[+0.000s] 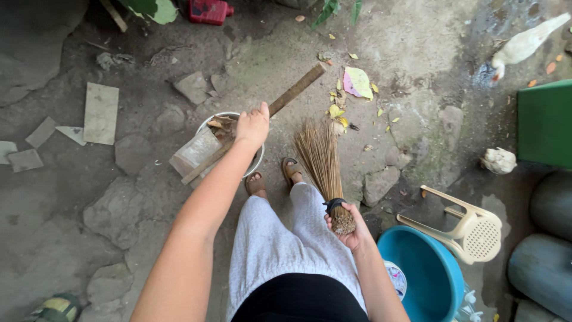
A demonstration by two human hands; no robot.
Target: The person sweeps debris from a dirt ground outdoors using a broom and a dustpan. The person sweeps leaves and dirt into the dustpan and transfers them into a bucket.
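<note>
Broom point(322, 158) bristles pointed down in my right hand point(350, 229); my left hand point(252, 124) gripped the dustpan point(199, 149) handle, pan probably angled to catch leaves point(357, 83).

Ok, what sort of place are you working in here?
Likely an outdoor backyard: rough, cracked concrete ground strewn with fallen yellow leaves, a white duck at the top right, and a tipped-over cream plastic stool.

The blue basin point(424, 269) and green bin point(545, 122) run off the frame's edge
</note>
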